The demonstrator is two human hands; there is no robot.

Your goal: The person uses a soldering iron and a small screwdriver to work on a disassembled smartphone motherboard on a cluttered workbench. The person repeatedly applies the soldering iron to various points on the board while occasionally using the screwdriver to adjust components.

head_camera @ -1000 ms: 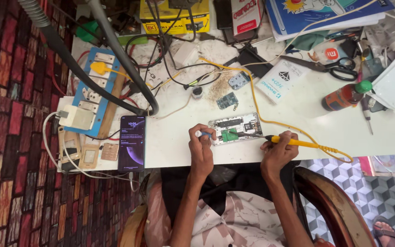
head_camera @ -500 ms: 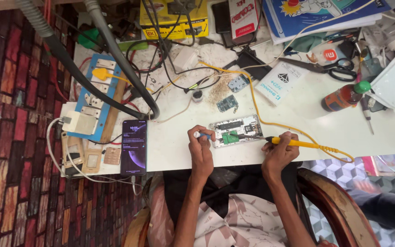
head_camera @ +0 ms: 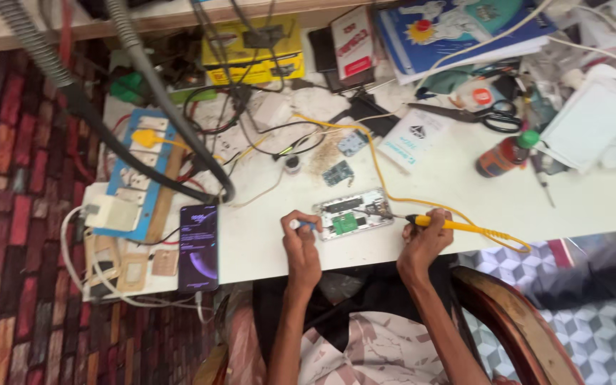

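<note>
We are keeping our left hand (head_camera: 301, 239) pinching a small blue-tipped tool (head_camera: 302, 224) beside the opened phone (head_camera: 354, 213), while our right hand (head_camera: 425, 239), fingers wrapped round the yellow soldering iron (head_camera: 450, 225), is still holding its tip on the board.

One head-worn camera looks steeply down — from fairly high — over the cluttered white table (head_camera: 550, 207).

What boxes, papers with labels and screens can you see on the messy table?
Phone: left table edge, upright rectangle, lit purple screen.
Yellow box: back of table, flat, black markings.
White leaflet: behind the opened device, tilted, blue print.
Bottle: right side, lying down, red-brown, green cap.
</note>
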